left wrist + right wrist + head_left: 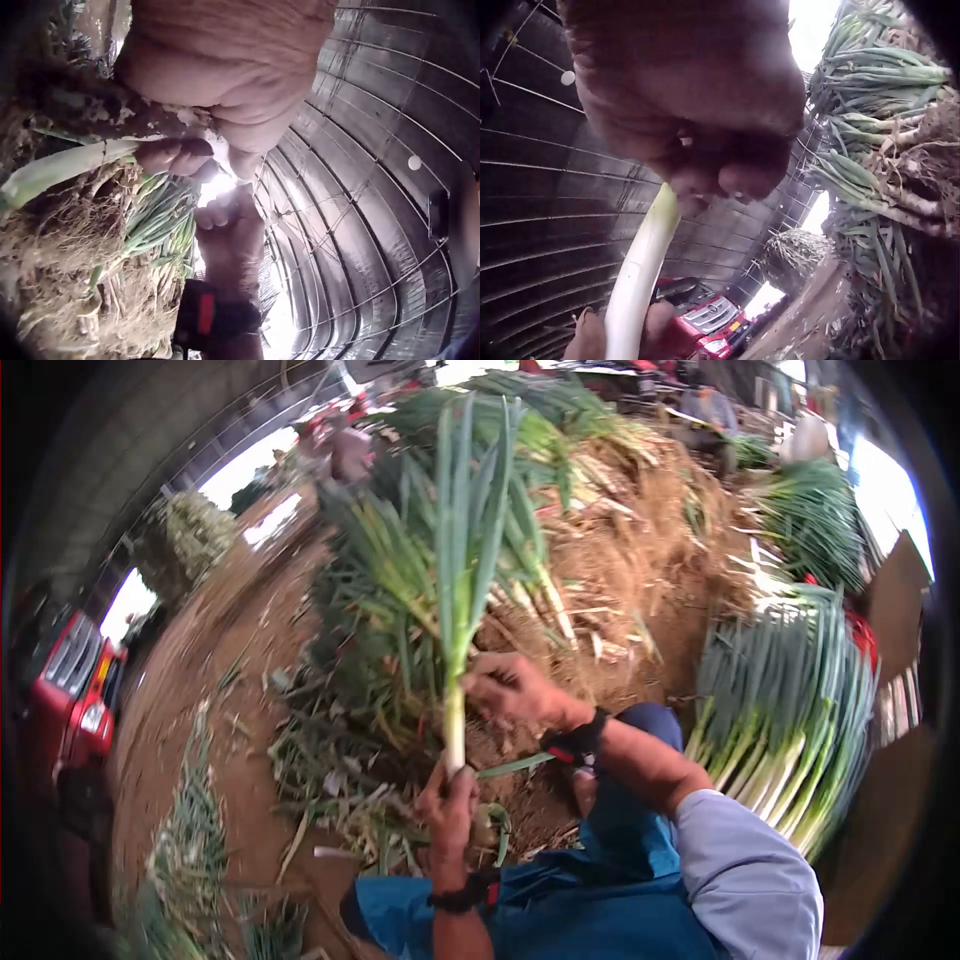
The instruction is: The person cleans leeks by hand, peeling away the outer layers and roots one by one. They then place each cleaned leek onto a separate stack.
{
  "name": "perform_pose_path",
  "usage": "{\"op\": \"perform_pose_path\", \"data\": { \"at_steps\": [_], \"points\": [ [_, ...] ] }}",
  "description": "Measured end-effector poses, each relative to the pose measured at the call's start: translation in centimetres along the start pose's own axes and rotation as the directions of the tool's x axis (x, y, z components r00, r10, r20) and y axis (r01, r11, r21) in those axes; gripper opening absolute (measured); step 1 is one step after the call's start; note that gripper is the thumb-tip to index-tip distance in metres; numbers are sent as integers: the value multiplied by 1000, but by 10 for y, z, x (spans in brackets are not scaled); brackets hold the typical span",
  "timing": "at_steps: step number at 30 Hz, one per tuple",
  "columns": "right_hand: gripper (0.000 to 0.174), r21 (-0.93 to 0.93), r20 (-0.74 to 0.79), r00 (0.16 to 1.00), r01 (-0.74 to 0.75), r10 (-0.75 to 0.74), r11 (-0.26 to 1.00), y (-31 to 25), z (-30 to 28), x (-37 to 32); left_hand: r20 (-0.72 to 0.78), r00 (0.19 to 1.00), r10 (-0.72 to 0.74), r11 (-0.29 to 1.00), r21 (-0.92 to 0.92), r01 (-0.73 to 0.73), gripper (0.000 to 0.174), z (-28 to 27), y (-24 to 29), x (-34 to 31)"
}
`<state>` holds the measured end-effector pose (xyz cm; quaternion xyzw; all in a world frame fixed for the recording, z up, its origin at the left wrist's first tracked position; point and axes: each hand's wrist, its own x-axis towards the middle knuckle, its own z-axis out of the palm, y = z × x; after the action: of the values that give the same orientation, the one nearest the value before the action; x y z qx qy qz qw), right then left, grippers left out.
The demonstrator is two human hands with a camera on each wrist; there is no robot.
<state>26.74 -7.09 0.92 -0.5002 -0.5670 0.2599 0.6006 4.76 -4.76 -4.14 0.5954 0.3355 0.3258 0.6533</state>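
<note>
A single green onion stalk [455, 710] stands upright in the head view, its green leaves fanned out at the top. Near its white lower end, the left hand [449, 805] grips it. The right hand [515, 690] is beside the stalk higher up, where white turns to green, with its fingers curled at the stalk. In the right wrist view the white stalk [641, 277] runs from the left hand's fingers up to the right hand [697, 112]. The left wrist view has the left hand [225, 67] close up, with the stalk [67, 171] extending leftward.
A pile of green onions [385, 560] lies on the soil ahead. Neatly laid onions [785, 710] are at the right beside cardboard [900, 600]. Trimmed leaves [190, 830] litter the ground at left. A red vehicle [80, 695] stands far left.
</note>
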Motion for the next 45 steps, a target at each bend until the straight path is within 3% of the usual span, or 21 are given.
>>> {"op": "perform_pose_path", "data": {
  "at_steps": [2,4,6,10,13,16,17,18,20,22,23,25,26,27,28,31,32,34,37,41,45],
  "points": [
    [21,-105,11,994,106,-105,989,8,1,3,48,998,31,994,-108,-26,17,-3,1,1],
    [12,-248,99,917,398,-386,883,6,5,-4,56,998,21,979,-205,-9,22,-3,3,2],
    [6,-211,300,844,513,-444,832,-1,27,-20,48,999,-5,958,-286,19,24,-6,3,8],
    [15,-160,526,771,504,-359,849,-25,41,-43,-77,997,-21,947,-322,-5,29,-15,-11,18],
    [23,-235,775,625,424,-94,875,-16,35,-49,-142,988,-64,978,-204,34,31,-19,8,13],
    [38,-157,603,790,252,-110,955,56,10,-30,-227,970,-86,989,-139,56,32,-28,-13,13],
    [43,-103,365,931,30,10,994,40,-4,-25,-78,996,34,999,-22,-36,37,-35,-18,11],
    [48,32,119,983,-147,142,989,17,-11,-17,-138,990,-14,999,31,19,37,-30,-22,13],
    [50,343,68,951,-307,302,888,-1,-19,-2,2,997,-83,996,-19,83,40,-41,-27,-1],
    [46,566,31,963,-237,266,790,3,-13,7,-127,962,-242,970,-16,242,42,-21,-18,-12],
    [41,541,66,941,-313,332,781,4,-13,9,-122,984,-130,962,225,155,42,-22,-23,-7],
    [34,518,-103,966,-151,237,842,14,-2,6,-17,996,83,760,648,-52,43,-26,-31,11],
    [32,480,-181,971,-49,154,876,24,5,7,79,900,428,540,776,-325,43,-20,-29,20],
    [29,428,-258,962,27,93,903,30,12,13,108,811,575,417,813,-405,42,-20,-29,36],
    [27,469,-159,968,-101,196,877,37,12,8,148,696,703,280,842,-462,44,-18,-29,49],
    [30,466,-165,950,-161,264,870,17,17,-3,56,871,488,406,868,-284,47,16,6,55],
    [30,379,-328,943,77,56,922,48,31,5,61,862,503,421,854,-307,45,18,3,60],
    [31,340,-360,930,63,69,938,43,25,4,70,846,528,452,820,-350,41,23,-3,67],
    [31,567,-133,965,-114,227,816,7,-3,-23,150,780,607,398,793,-462,37,28,-11,63],
    [27,523,-211,909,-206,360,827,35,0,-22,287,674,681,297,733,-612,38,38,-5,58],
    [28,619,-166,918,-187,360,762,28,-10,-30,28,813,581,441,829,-344,35,46,-16,67]
  ]
}}
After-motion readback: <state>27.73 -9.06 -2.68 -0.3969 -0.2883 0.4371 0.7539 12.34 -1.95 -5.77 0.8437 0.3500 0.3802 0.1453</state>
